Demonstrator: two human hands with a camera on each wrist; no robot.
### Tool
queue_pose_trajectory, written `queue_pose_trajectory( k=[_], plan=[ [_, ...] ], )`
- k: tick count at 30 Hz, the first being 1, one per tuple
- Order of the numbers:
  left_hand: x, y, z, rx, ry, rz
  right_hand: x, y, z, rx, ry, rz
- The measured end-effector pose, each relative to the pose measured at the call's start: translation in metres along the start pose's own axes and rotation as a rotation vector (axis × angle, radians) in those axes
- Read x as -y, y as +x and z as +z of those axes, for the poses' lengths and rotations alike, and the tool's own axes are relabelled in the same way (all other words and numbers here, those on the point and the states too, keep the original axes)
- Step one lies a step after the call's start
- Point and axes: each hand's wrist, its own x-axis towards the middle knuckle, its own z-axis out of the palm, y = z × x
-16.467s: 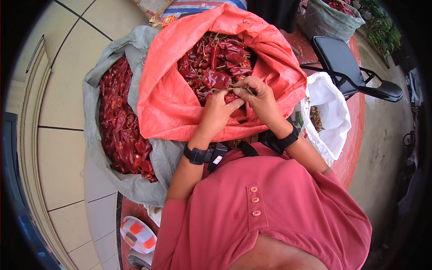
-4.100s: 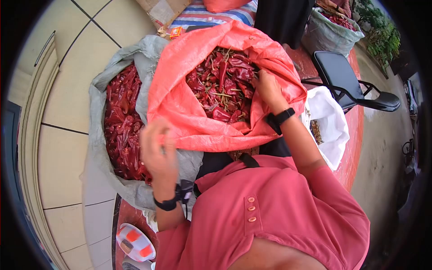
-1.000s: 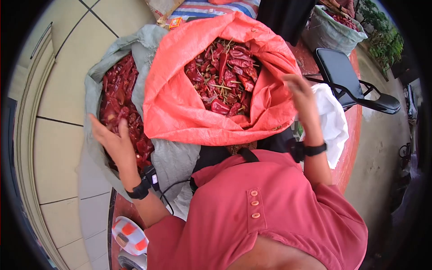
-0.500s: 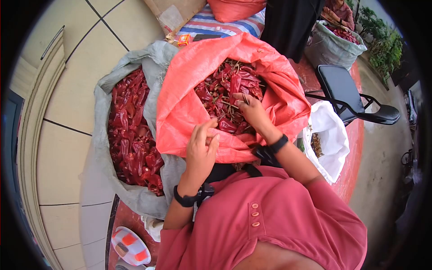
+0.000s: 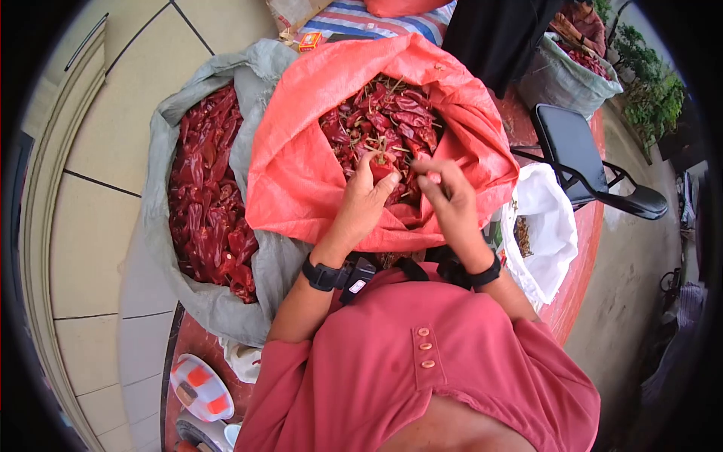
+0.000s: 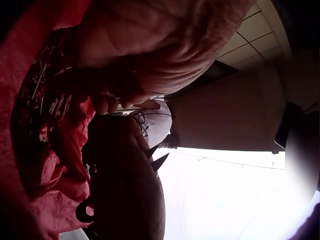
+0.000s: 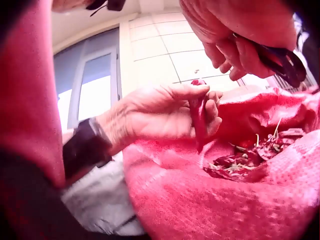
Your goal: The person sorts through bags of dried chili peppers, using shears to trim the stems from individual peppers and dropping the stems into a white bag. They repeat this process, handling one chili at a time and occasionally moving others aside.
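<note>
Over the red sack (image 5: 290, 177), the left hand (image 5: 361, 200) pinches a red dried chilli (image 5: 382, 167) between thumb and fingers. In the right wrist view that chilli (image 7: 199, 117) hangs from the left hand (image 7: 155, 112), stem end up. The right hand (image 5: 455, 202) is just to its right, slightly blurred, fingers bent. Dark looped handles, like those of scissors (image 7: 285, 62), lie in the right hand (image 7: 245, 30). Two dark points (image 6: 159, 162) stick out beside that hand in the left wrist view. Chillies with thin stems (image 5: 410, 113) fill the sack's mouth.
A grey sack (image 5: 164, 196) of red chillies stands at the left. At the right are a white bag (image 5: 553, 226) with brownish bits and a black chair (image 5: 568, 143). Behind, a person (image 5: 591, 30) sits by another chilli sack (image 5: 565, 83). A patterned bowl (image 5: 202, 388) lies lower left.
Since half a second ago, the left hand has moved up and right over the red sack and now holds a chilli. The right hand has drawn back from the pile, slightly right and down.
</note>
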Motion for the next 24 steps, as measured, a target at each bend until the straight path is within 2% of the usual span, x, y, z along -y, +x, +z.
queue_pose_trajectory(
  k=[2, 3, 4, 6, 7, 10, 13, 15, 16, 17, 19, 22, 24],
  plan=[
    [-0.011, -0.006, 0.003, 0.012, 0.127, 0.004, 0.011, 0.011, 0.000, -0.015, 0.257, 0.072],
    [-0.022, -0.010, 0.005, 0.050, 0.103, -0.029, 0.014, 0.013, 0.003, 0.016, 0.334, 0.099],
    [-0.017, -0.010, 0.007, 0.047, 0.158, 0.027, 0.019, 0.015, 0.005, 0.048, 0.409, 0.122],
    [-0.004, -0.009, 0.011, 0.035, 0.262, 0.142, 0.009, 0.016, 0.013, 0.074, 0.346, 0.010],
    [-0.002, -0.012, 0.010, 0.046, 0.349, 0.140, 0.006, 0.017, 0.015, 0.091, 0.313, -0.045],
    [0.001, -0.017, 0.013, 0.013, 0.366, 0.228, 0.007, 0.013, 0.016, 0.035, 0.087, -0.229],
    [0.002, -0.021, 0.011, 0.098, 0.181, -0.019, 0.017, 0.003, 0.012, 0.088, -0.161, -0.357],
    [0.004, -0.025, 0.012, 0.141, 0.034, -0.090, 0.020, 0.002, 0.010, 0.071, -0.283, -0.468],
    [0.005, -0.027, 0.013, 0.161, -0.040, -0.125, 0.018, 0.002, 0.012, 0.043, -0.210, -0.422],
    [0.004, -0.026, 0.009, 0.216, -0.009, -0.080, 0.014, 0.002, 0.014, 0.015, -0.137, -0.377],
    [-0.010, -0.027, 0.009, 0.211, 0.054, -0.078, 0.007, 0.005, 0.019, -0.044, -0.055, -0.349],
    [-0.007, -0.028, 0.006, 0.224, 0.108, -0.048, 0.022, -0.001, 0.011, 0.181, 0.579, 0.401],
    [-0.003, -0.030, 0.002, 0.244, 0.174, -0.027, 0.019, 0.002, 0.009, 0.230, 0.690, 0.489]
  ],
)
